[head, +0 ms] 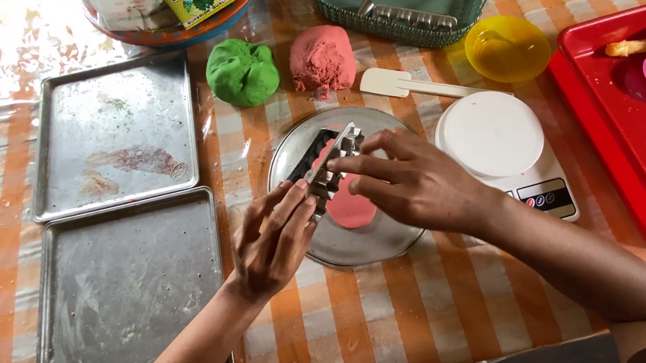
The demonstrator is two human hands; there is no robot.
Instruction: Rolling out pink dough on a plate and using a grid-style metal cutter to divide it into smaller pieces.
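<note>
Gripping a ridged metal cutter (pixel 335 163) from both ends: left hand (pixel 274 242) closed on the lower end between thumb and fingertips, right hand (pixel 410 182) pinching the upper end with curled fingers. Shiny, silver, toothed along its edges, slanting with long axis from lower left up to upper right, held just above a flat pink dough disc (pixel 351 207) on a round steel plate (pixel 364 242).

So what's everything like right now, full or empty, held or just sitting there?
Left hand: holding the metal cutter.
Right hand: also gripping the cutter, over the round plate.
Pink dough disc: flattened on the plate.
Green dough: whole lump, untouched.
Pink dough lump: crumbly, lying on the table.
Two baking trays: bare, smeared.
Yellow bowl: empty.
Scale: nothing on it.
</note>
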